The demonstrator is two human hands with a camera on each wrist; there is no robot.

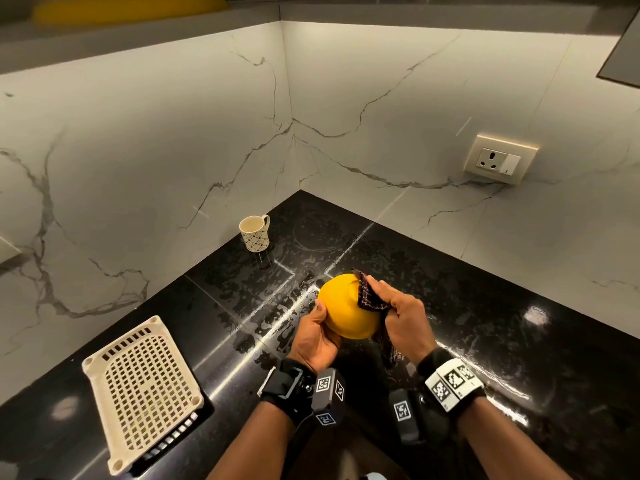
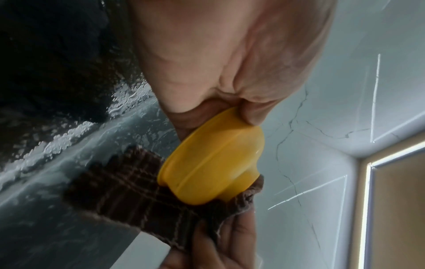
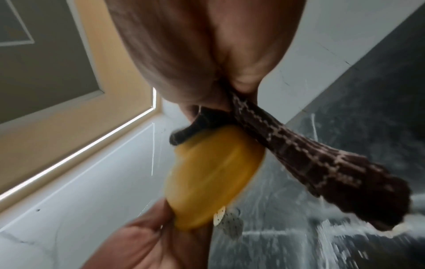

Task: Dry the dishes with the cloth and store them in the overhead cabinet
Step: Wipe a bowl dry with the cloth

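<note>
I hold a yellow bowl above the black counter, its outside turned up toward me. My left hand grips its left rim, thumb on the outer wall. My right hand holds a dark brown checked cloth and presses it against the bowl's right side; the cloth's tail hangs below the hand. The left wrist view shows the bowl from the side with the cloth under it. In the right wrist view, the cloth trails past the bowl. A patterned cream mug stands upright near the back wall.
A cream plastic drying rack lies on the counter at the front left. The counter surface is wet with streaks. A wall socket sits on the right marble wall. Something yellow shows on the overhead shelf at top left.
</note>
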